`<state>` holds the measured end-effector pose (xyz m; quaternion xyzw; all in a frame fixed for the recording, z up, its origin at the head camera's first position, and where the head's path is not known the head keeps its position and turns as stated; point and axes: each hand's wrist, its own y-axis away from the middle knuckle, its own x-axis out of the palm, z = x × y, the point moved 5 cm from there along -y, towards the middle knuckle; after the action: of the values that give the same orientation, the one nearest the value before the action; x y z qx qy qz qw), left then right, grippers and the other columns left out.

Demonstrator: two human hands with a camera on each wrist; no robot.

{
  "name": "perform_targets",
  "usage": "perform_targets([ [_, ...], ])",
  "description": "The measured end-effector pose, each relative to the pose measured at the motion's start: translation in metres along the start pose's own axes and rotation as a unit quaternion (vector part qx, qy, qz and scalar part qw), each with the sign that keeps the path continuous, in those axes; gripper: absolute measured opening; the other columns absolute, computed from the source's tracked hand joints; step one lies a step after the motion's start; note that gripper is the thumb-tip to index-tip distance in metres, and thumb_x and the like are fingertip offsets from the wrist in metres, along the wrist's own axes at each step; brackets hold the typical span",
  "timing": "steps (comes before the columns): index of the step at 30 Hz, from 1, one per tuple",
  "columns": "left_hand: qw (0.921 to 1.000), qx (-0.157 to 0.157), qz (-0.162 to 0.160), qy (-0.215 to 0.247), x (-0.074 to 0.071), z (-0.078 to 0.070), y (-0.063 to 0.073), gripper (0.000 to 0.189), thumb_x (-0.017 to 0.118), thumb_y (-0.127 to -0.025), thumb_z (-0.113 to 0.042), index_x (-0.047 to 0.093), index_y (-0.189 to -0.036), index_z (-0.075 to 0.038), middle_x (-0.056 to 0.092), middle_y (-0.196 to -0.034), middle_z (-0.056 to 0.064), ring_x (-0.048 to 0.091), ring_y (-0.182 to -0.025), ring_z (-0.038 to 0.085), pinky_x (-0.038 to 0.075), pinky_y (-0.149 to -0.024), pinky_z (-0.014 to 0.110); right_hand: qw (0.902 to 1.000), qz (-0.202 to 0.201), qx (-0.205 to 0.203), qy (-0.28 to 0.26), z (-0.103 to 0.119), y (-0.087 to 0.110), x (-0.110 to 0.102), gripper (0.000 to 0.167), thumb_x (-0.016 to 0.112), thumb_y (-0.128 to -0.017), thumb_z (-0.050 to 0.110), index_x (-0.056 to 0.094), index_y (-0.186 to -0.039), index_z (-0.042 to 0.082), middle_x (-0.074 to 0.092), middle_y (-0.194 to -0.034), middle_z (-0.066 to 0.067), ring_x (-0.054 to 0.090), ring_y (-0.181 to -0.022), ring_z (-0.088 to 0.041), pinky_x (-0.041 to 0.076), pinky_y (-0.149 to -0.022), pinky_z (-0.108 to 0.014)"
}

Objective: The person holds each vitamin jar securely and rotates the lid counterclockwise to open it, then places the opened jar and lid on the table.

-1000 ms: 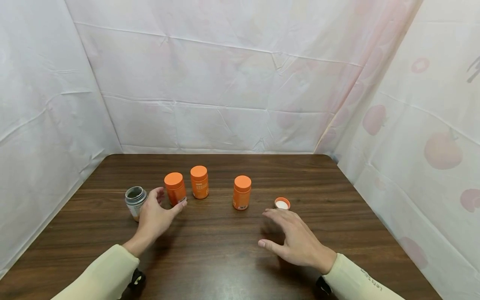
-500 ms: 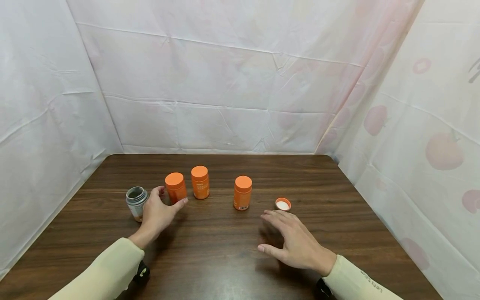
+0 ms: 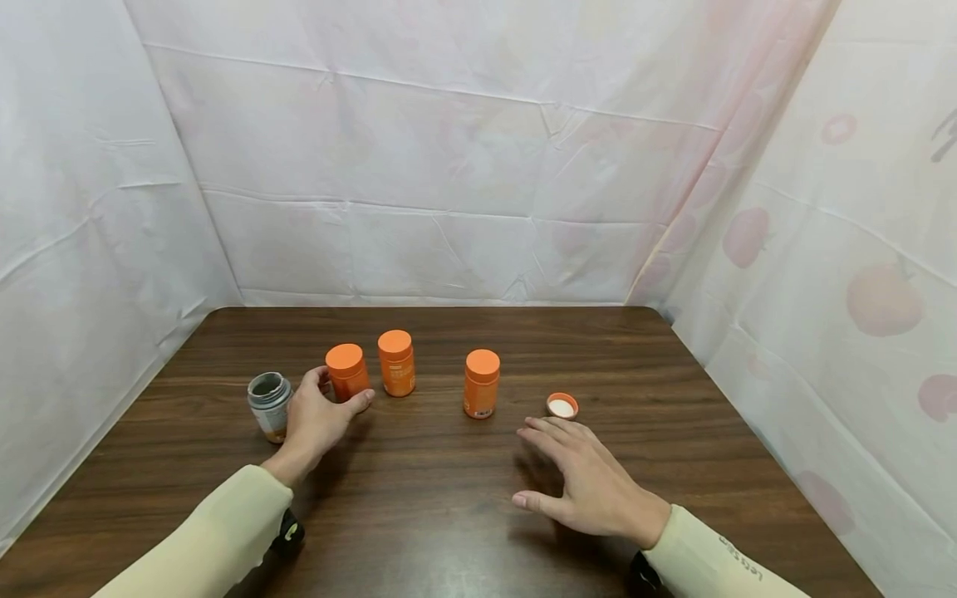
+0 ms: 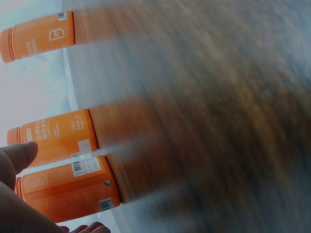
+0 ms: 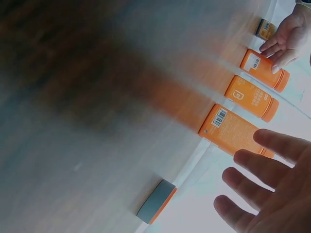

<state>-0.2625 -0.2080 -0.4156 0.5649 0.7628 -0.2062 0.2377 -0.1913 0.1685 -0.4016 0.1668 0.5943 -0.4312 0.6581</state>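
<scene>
The leftmost orange jar (image 3: 346, 372) stands upright on the brown table (image 3: 434, 507) between the spread thumb and fingers of the left hand (image 3: 317, 425), contact unclear, a grey-necked jar (image 3: 269, 407) beyond, while the right hand (image 3: 586, 482), fingers spread, hovers near an upturned orange lid (image 3: 562, 406).

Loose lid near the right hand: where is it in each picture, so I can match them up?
Head view: the loose lid lies right of centre, just beyond the fingers of the right hand.
Left wrist view: not in it.
Right wrist view: at the bottom, near the middle, its side grey with an orange edge.
Shared landmark: the orange jar nearest the lid, mid-picture, top left and right of centre, respectively.
</scene>
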Motion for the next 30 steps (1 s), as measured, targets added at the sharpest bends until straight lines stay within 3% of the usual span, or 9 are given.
perform_targets([
  [12,0.9998,-0.017,0.005,0.002,0.003,-0.002,-0.006,0.09,0.08,-0.09,-0.039,0.032,-0.154,0.003,0.046,-0.149,0.029,0.046,-0.136,0.044,0.034,-0.113,0.058,0.9999,0.009,-0.01,0.007,0.001,0.001,0.001,0.08,0.074,-0.084,0.064,0.057,-0.146,0.017,0.05,-0.153,-0.003,0.045,-0.141,-0.03,0.033,-0.114,-0.054],
  [30,0.9994,-0.014,-0.018,0.025,0.004,0.001,-0.01,0.061,0.074,-0.097,-0.029,0.048,-0.146,-0.003,0.057,-0.138,0.023,0.054,-0.127,0.039,0.041,-0.108,0.056,0.9999,0.012,-0.007,-0.005,0.002,0.002,0.001,0.079,0.076,-0.084,0.063,0.057,-0.146,0.016,0.049,-0.154,-0.002,0.045,-0.141,-0.029,0.032,-0.114,-0.053],
])
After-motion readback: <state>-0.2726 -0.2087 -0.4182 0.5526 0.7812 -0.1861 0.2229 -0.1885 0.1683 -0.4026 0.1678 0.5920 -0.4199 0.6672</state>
